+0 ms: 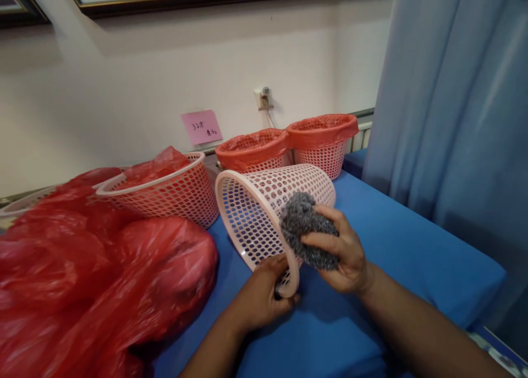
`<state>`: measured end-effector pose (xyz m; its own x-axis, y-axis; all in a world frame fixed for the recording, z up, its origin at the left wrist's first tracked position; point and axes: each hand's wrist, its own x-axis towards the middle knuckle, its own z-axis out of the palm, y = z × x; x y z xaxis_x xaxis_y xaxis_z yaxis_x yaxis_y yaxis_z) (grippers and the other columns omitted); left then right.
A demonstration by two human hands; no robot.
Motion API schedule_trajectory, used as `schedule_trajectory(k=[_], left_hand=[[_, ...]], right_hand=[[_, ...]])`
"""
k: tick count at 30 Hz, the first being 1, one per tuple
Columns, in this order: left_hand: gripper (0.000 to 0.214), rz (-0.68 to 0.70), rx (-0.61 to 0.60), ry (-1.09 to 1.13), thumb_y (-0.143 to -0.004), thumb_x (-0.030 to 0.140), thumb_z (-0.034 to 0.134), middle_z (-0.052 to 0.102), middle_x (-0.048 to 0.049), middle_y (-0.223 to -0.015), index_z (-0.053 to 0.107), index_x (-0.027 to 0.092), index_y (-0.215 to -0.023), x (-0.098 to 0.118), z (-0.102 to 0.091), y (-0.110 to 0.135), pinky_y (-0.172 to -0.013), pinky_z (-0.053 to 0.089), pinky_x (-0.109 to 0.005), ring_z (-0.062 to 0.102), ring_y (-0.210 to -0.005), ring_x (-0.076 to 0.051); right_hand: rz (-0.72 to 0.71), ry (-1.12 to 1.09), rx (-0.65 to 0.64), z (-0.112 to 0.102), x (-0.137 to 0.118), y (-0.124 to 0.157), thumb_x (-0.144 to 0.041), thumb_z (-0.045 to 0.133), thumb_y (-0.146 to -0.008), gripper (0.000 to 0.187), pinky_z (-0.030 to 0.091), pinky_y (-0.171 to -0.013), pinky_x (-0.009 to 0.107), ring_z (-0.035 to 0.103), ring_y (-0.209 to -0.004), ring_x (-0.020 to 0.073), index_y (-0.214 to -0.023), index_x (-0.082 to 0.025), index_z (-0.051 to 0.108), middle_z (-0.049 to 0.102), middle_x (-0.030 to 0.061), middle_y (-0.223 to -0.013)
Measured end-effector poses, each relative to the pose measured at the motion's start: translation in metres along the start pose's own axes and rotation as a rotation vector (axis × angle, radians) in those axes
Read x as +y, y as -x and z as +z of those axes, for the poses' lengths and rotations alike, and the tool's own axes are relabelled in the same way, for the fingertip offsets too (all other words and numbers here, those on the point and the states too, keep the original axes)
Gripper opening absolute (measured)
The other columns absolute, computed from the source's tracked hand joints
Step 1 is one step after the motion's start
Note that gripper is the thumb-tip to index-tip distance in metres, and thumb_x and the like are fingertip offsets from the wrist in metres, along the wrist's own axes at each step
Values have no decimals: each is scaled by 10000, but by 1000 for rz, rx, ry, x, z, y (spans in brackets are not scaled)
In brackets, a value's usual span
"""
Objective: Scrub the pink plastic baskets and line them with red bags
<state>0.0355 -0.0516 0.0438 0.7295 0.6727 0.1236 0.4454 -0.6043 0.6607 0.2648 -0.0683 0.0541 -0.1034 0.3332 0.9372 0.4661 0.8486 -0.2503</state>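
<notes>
A pale pink plastic mesh basket (297, 180) lies on its side, its round opening facing left and toward me. My left hand (264, 292) grips the near part of its rim, with the fingers inside and the thumb outside. In my right hand (344, 251) is a grey, fuzzy scrubbing cloth (307, 224), squeezed between thumb and fingers. The cloth touches the basket's outer wall just behind the rim. The palm side of my right hand is hidden by the cloth.
Red plastic bags (103, 279) heap up at left. Another mesh basket (190, 193) with red plastic inside stands behind them. Two baskets lined with red bags, one nearer (253, 149) and one farther (325, 144), stand by the wall. A blue curtain (449, 103) hangs right of the blue surface (412, 251).
</notes>
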Motion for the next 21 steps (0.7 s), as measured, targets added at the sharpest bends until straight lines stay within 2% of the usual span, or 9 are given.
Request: schedule_trajectory(k=[3, 5, 7, 9, 11, 13, 15, 17, 21], left_hand=[[678, 22, -22, 252, -856, 476, 705, 657, -110, -1380, 535, 225, -1462, 11, -2, 2, -1137, 445, -476, 591, -1288, -339], [690, 8, 71, 397, -894, 576, 631, 652, -114, -1382, 523, 209, -1468, 15, -1, 4, -1135, 448, -485, 583, -1300, -338], [659, -40, 195, 450, -944, 610, 533, 648, -115, -1385, 535, 196, -1457, 16, 1, 7, -1147, 434, -497, 574, -1311, -331], [606, -84, 261, 425, -981, 578, 483, 649, -109, -1384, 548, 200, -1450, 15, 3, 9, -1182, 390, -511, 556, -1332, -322], [563, -90, 265, 391, -990, 533, 491, 648, -98, -1389, 555, 214, -1449, 12, 4, 10, -1200, 365, -518, 544, -1345, -318], [507, -85, 254, 358, -989, 471, 515, 648, -85, -1393, 571, 227, -1430, 8, 7, 10, -1188, 386, -507, 560, -1324, -310], [453, -89, 256, 291, -988, 395, 519, 660, -82, -1368, 589, 224, -1402, 2, 10, 10, -1157, 426, -490, 596, -1265, -297], [420, -88, 263, 199, -984, 313, 501, 686, -94, -1307, 602, 203, -1376, -4, 14, 8, -1138, 440, -485, 609, -1224, -292], [499, -19, 279, 104, -947, 212, 490, 675, -128, -1313, 531, 161, -1442, -12, 17, 3, -1150, 421, -496, 562, -1288, -311]], right_hand=[[-120, -51, -86, 3, -11, 0, -190, 610, -781, 473, 584, -948, 420, 604, -1211, 271, -1245, -279, 628, 449, 83, -1442], [-160, -45, -127, 8, -9, 2, -207, 605, -786, 463, 588, -941, 414, 609, -1198, 265, -1244, -271, 627, 463, 86, -1427], [-126, -8, -132, 14, -2, 6, -198, 615, -776, 491, 581, -957, 427, 604, -1216, 274, -1259, -280, 622, 472, 89, -1435], [22, 69, -56, 18, 15, 9, -168, 622, -750, 539, 550, -1014, 468, 572, -1275, 297, -1276, -289, 616, 468, 94, -1457], [285, 180, 105, 18, 41, 13, -159, 612, -737, 553, 498, -1080, 517, 539, -1317, 314, -1276, -280, 623, 484, 101, -1441], [573, 266, 256, 16, 69, 14, -202, 593, -750, 517, 464, -1107, 555, 565, -1272, 314, -1262, -257, 640, 548, 106, -1341], [739, 284, 312, 15, 87, 15, -249, 578, -769, 499, 457, -1106, 572, 597, -1205, 308, -1263, -236, 647, 593, 104, -1238], [693, 252, 257, 17, 84, 16, -241, 577, -779, 536, 445, -1120, 568, 578, -1242, 307, -1313, -240, 622, 579, 107, -1268], [202, 88, -14, 30, 30, 19, -188, 614, -762, 681, 468, -1113, 528, 461, -1399, 321, -1427, -300, 524, 359, 97, -1542]])
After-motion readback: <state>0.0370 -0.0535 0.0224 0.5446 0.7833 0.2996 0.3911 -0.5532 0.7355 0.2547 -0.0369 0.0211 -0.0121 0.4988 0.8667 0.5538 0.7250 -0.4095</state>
